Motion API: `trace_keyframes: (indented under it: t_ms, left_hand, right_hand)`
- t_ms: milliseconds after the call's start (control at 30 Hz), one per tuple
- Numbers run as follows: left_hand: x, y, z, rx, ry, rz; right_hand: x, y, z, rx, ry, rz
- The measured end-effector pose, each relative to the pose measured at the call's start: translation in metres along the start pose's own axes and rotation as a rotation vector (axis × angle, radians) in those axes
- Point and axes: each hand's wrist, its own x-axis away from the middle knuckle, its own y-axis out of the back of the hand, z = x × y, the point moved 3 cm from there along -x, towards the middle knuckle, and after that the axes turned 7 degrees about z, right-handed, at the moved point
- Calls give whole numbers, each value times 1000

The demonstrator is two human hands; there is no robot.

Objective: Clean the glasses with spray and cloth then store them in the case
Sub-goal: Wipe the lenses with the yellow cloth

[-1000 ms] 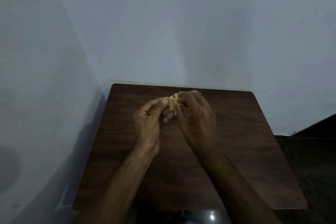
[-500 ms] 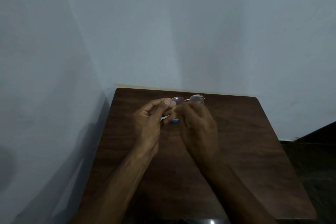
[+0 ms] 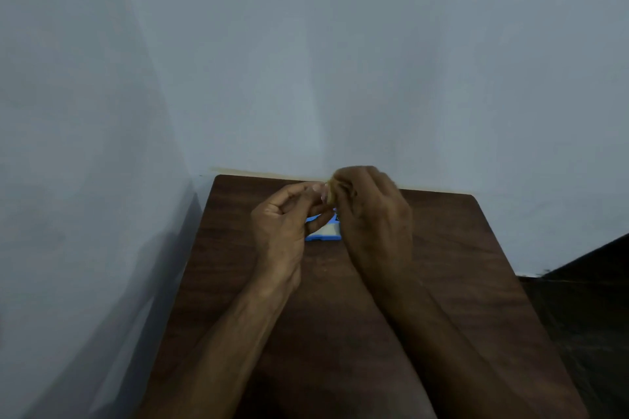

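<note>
A: Left hand (image 3: 284, 224) and right hand (image 3: 371, 214) are together over the far half of the brown table (image 3: 442, 282). Right is curled shut on a yellowish cloth (image 3: 331, 196); left is pinched closed against it.

B: Glasses?

A: Hidden. Can't tell who holds them.

B: Case?

A: Probably the blue-edged object (image 3: 323, 233), directly under the hands, long axis left-right. Both equally near; straight drop.
</note>
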Motion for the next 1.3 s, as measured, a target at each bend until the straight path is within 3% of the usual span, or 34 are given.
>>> trace_keyframes:
  t_ms: [100,267,433,567,733,900,1033,1200,1300]
  left_hand:
    - [0,2,-4,-8,-3,-21]
    - [4,1,-9,51,-20,-19]
    - [7,-3,-18,61,-29,-44]
    - [14,-10,-19,87,-27,-13]
    - [15,-10,-17,86,-30,-56]
    - [17,-16,-13,95,-30,-12]
    - [14,-17,-9,58,-42,-59]
    - [12,-24,-4,72,-26,-49]
    - [10,-30,0,64,-31,-82]
  right_hand:
    - [16,-5,10,-15,68,94]
    - [0,9,-7,61,-2,-68]
    - [20,4,16,-7,224,42]
    - [0,22,-2,63,86,-114]
    - [14,15,15,19,222,32]
    - [-7,27,-12,44,58,-58]
    - [7,17,1,-20,202,60]
    - [-11,26,-22,50,92,-36]
    - [-7,20,-12,-5,212,43]
